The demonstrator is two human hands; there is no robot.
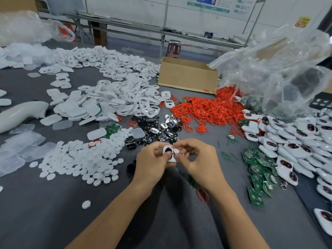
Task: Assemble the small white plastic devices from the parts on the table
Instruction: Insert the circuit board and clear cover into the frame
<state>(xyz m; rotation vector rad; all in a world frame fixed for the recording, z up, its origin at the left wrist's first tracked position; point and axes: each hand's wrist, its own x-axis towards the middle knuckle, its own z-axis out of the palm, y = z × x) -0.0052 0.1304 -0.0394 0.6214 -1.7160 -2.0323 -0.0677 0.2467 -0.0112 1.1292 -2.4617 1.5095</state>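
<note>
**Small piece at the shell's right rim, ready to go in**

Gripped in the left hand (152, 159), fingers curled round its near edge and thumb by the dark oval: one white shell (168, 153), held up off the grey table (53, 203), open face toward the camera, long axis roughly away from the body and slightly tilted. Pinched between thumb and forefinger of the right hand (197, 159), just right of the shell and touching or all but touching its rim: a small white piece (177, 151), too small to identify. Judged a fitting step, with a short leftward push into the shell still to come; right hand the mover, left hand the clamp.

Just beyond the shell, a scatter of black and silver inserts (156, 130). Left of the shell, a spread of white discs (80, 159). Beyond the shell and to its right, a heap of red rings (206, 108). Right of the shell, green circuit boards (256, 169), then finished devices (296, 141). Well beyond the shell, a cardboard box (186, 78).
</note>
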